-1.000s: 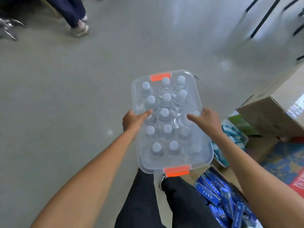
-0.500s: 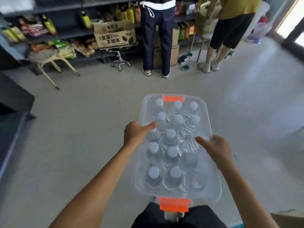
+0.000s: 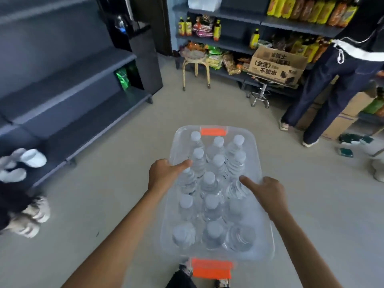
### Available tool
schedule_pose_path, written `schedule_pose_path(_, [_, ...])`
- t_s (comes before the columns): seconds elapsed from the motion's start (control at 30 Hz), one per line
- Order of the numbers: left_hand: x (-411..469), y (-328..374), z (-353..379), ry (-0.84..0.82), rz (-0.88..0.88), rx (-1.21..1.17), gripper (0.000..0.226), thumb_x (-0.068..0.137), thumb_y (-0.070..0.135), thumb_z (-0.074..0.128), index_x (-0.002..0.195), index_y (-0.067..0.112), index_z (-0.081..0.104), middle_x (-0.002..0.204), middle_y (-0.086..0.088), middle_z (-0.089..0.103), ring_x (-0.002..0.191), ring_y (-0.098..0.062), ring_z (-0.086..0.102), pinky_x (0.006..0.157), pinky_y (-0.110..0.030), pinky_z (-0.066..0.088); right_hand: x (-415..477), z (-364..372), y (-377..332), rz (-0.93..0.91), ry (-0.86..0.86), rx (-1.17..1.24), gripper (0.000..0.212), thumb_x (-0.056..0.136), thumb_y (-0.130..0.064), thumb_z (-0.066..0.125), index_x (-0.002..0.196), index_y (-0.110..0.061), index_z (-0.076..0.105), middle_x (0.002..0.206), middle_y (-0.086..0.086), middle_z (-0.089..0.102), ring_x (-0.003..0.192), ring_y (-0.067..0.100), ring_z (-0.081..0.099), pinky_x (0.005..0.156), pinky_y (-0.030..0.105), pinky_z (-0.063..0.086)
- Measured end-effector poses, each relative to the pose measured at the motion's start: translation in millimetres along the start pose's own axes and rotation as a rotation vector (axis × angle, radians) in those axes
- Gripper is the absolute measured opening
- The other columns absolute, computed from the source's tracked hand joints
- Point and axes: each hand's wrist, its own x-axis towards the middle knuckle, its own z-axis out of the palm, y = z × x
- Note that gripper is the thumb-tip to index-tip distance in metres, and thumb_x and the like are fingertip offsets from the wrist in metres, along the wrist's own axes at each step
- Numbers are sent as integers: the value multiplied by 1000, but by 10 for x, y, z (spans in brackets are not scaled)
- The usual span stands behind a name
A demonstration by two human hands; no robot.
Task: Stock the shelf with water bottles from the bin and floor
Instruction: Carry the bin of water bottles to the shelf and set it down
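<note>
The clear bin [image 3: 216,192] of water bottles [image 3: 209,183] hangs above the floor [image 3: 116,183], between both grips: left hand [image 3: 164,175] clamps its 9 o'clock rim, right hand [image 3: 268,194] its 3 o'clock rim. Empty shelf [image 3: 68,84] at 10 o'clock.

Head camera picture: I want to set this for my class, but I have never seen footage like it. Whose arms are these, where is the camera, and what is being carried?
There is no machine here. The camera sits on a person's head and looks forward and down, so the two bare arms belong to the wearer. The left hand and the right hand grip the long sides of a clear plastic bin with orange latches, thumbs hooked over its rim. The bin is held in the air above the grey floor and is packed with upright water bottles with pale caps. To the left stand mostly bare dark shelves; ahead, other shelves hold drinks and snacks, and another person stands there.
</note>
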Motion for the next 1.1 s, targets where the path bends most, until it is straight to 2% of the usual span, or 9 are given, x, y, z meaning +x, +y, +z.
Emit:
schedule_pose_path(0.07, [-101, -136, -184, 95, -65, -65, 70, 67, 67, 85, 64, 19, 35, 59, 6, 35, 53, -13, 35, 51, -28, 28, 59, 61, -247, -102, -55, -54, 68, 76, -66, 76, 63, -8, 43, 61, 6, 45, 56, 24, 47, 55, 34, 37])
schedule_pose_path(0.2, [-346, -372, -550, 280, -169, -160, 69, 72, 55, 88, 56, 21, 31, 43, 16, 30, 37, -5, 33, 39, -15, 23, 92, 290, -656, -269, -159, -84, 63, 78, -58, 78, 64, -12, 38, 61, 4, 38, 54, 19, 38, 55, 33, 33])
schedule_pose_path(0.3, [-492, -627, -860, 384, -255, -179, 66, 69, 63, 86, 61, 18, 39, 57, 6, 40, 48, -10, 40, 46, -22, 29, 8, 575, -960, -361, -246, -104, 64, 78, -56, 79, 63, -14, 34, 59, 1, 34, 53, 17, 34, 55, 33, 30])
schedule_pose_path(0.47, [-826, -1215, -1424, 521, -385, -170, 70, 68, 71, 82, 61, 16, 39, 57, 2, 40, 52, -16, 44, 53, -30, 32, -316, 1243, -1413, -481, -407, -177, 62, 76, -60, 77, 65, -12, 40, 61, 3, 40, 55, 21, 42, 56, 35, 39])
schedule_pose_path(0.57, [-1029, -1631, -1812, 612, -472, -203, 76, 60, 79, 79, 66, 18, 36, 63, -1, 34, 55, -16, 39, 56, -34, 29, -628, 1723, -1702, -530, -515, -228, 61, 75, -63, 77, 68, -11, 45, 64, 5, 46, 57, 22, 47, 57, 36, 44])
schedule_pose_path(0.67, [-1286, -1950, -2192, 715, -530, -199, 75, 68, 64, 85, 60, 20, 24, 49, 11, 25, 44, -9, 29, 51, -28, 23, -1040, 2181, -1972, -593, -609, -240, 61, 75, -59, 78, 66, -14, 38, 63, 2, 39, 55, 20, 40, 55, 34, 36])
schedule_pose_path(0.73, [-1437, -2165, -2446, 778, -555, -231, 75, 71, 56, 87, 59, 22, 22, 43, 12, 22, 40, -8, 26, 47, -25, 20, -1312, 2497, -2139, -636, -667, -240, 62, 76, -58, 79, 66, -15, 36, 63, 1, 37, 55, 19, 37, 55, 33, 33])
schedule_pose_path(0.87, [-1731, -2681, -2946, 881, -656, -233, 76, 68, 63, 86, 64, 22, 22, 56, 8, 22, 51, -11, 21, 52, -30, 18, -1913, 3090, -2477, -717, -770, -292, 61, 77, -57, 79, 65, -12, 39, 64, 4, 41, 56, 21, 41, 57, 34, 36])
schedule_pose_path(1.1, [-2180, -3450, -3626, 1067, -815, -299, 74, 64, 63, 88, 62, 21, 27, 57, 7, 25, 53, -14, 24, 55, -33, 19, -2889, 4070, -3091, -878, -974, -364, 58, 76, -53, 78, 63, -14, 38, 62, 2, 39, 56, 21, 40, 55, 34, 35])
